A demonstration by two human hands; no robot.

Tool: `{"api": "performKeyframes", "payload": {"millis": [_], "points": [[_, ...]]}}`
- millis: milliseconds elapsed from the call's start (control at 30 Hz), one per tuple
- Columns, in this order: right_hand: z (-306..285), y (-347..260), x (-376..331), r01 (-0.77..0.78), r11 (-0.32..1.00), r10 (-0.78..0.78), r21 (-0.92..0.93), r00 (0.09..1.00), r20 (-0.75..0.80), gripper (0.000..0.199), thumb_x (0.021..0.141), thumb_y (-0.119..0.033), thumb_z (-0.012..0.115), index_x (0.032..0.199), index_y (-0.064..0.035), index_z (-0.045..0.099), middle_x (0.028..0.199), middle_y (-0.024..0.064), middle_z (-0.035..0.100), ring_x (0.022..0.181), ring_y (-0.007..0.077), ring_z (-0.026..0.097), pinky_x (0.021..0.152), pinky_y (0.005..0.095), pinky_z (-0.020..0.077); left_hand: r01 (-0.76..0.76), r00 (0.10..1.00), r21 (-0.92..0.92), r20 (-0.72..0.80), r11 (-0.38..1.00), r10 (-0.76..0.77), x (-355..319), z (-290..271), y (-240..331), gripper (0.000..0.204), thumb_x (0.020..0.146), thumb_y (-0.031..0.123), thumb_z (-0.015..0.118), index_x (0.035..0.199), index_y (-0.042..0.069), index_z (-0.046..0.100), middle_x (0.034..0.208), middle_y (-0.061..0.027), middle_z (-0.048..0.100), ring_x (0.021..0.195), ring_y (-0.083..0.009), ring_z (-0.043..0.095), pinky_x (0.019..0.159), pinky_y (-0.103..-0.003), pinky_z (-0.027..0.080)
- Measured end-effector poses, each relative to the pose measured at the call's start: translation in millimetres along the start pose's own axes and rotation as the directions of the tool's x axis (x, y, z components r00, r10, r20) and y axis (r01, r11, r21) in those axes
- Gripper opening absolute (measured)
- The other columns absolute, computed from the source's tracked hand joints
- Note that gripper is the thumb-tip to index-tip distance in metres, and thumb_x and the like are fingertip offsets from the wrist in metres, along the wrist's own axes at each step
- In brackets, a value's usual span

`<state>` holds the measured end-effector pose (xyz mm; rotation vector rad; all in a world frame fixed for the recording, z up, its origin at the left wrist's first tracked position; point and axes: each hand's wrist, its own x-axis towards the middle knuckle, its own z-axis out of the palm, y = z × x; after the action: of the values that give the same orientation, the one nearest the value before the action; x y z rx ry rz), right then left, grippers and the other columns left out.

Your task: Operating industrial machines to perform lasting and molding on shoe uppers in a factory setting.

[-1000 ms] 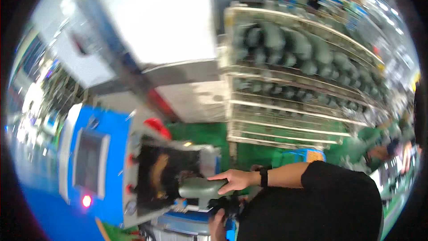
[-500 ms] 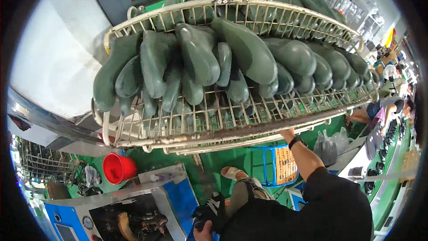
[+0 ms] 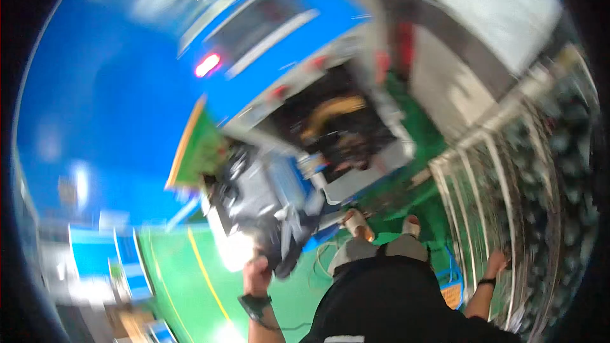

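Observation:
My left hand (image 3: 256,274), with a dark band at the wrist, is closed at the edge of a black thing with pale stripes (image 3: 289,251); motion blur hides its kind. On the right, my right hand (image 3: 497,262) grips a rail of the pale metal wire rack (image 3: 467,200). Behind those bars, the rack's dark grey-green foot-shaped forms (image 3: 575,146) appear as a blurred mass.
A blue machine (image 3: 273,32) with a lit red lamp stands ahead, its dark cavity holding a curved yellowish piece (image 3: 333,114). Beside my legs is a blue-framed stool (image 3: 452,292). Yellow lines cross the green floor (image 3: 184,279).
The view has swung left, from the rack to the blue machine. The rack now lies along my right side. My left hand and the striped black thing show more fully, further out to the left.

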<state>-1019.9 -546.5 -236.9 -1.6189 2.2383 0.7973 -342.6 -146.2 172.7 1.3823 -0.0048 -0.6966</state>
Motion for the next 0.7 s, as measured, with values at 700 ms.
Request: {"api": "performKeyframes", "payload": {"millis": [700], "points": [[-232, -407, -317, 0.949, 0.238, -0.965, 0.207, 0.206, 0.164, 0.046, 0.098, -0.021, 0.060, 0.136, 0.0035, 0.055, 0.088, 0.0078, 0.065, 0.083, 0.0154, 0.061, 0.077, 0.0304, 0.0480, 0.451, 0.862, 0.861, -0.489, 0.236, 0.135, 84, -200, -124, 0.045, 0.079, 0.054, 0.065, 0.109, 0.022, 0.073, 0.097, -0.0141, 0.070, 0.104, -0.0377, 0.064, 0.092, -0.050, 0.047]]}}
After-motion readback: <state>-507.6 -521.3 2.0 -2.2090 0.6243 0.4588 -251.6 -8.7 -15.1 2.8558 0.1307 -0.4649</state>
